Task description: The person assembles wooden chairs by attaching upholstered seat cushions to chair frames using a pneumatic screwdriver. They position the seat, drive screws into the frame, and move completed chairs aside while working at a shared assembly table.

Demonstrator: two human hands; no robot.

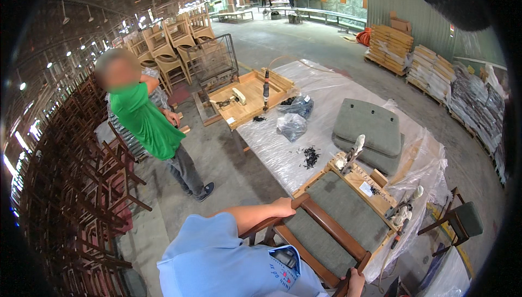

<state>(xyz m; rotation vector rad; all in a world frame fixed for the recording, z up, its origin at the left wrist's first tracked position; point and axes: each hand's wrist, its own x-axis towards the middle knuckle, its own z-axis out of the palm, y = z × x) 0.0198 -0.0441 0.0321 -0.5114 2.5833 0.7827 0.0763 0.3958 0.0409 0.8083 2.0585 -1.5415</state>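
Note:
My left hand point(283, 208) is closed round one end of the brown wooden frame of a chair point(312, 208). At its opposite end, my right hand point(356, 283) grips the frame too, partly cut off by the lower edge. The chair lies tipped over on the table. A grey-green upholstered panel point(353, 202) shows beyond its wooden rail, with more grey-green cloth on the near side. Past it is a wooden jig point(363, 183) with a white-handled clamp point(352, 153) and a second clamp point(405, 204). Neither hand touches the clamps.
Grey-green pads point(365, 123), black screws point(311, 157) and a plastic bag point(292, 127) lie on the film-covered table point(266, 147). A power screwdriver point(266, 88) stands by a wooden tray point(244, 101). Left stands a person in green point(144, 117); a chair point(462, 221) is at right.

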